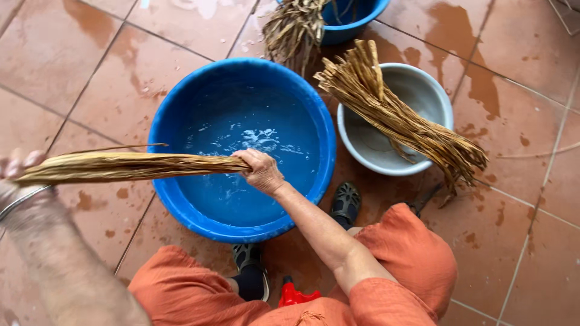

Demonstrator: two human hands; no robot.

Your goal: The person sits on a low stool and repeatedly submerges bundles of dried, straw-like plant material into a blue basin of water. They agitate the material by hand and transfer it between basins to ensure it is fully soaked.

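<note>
Both hands clamp a bundle of dried leaves (127, 164): right hand (261, 171) fisted at three o'clock, left hand (18, 172) at nine; best held taut above the blue basin (166, 130).

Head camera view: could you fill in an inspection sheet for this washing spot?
Surface: wet reddish floor tiles, stained and puddled.
Job's things: bundle of dried leaves held level over the big blue basin of water.
Clutter: grey bowl bearing a second leaf bundle; small blue tub with more leaves; red object by the knees.
Grippers: right hand grips one end, left hand the other.
Cables: nothing seen.
Surroundings: orange clothing, dark shoes.
</note>
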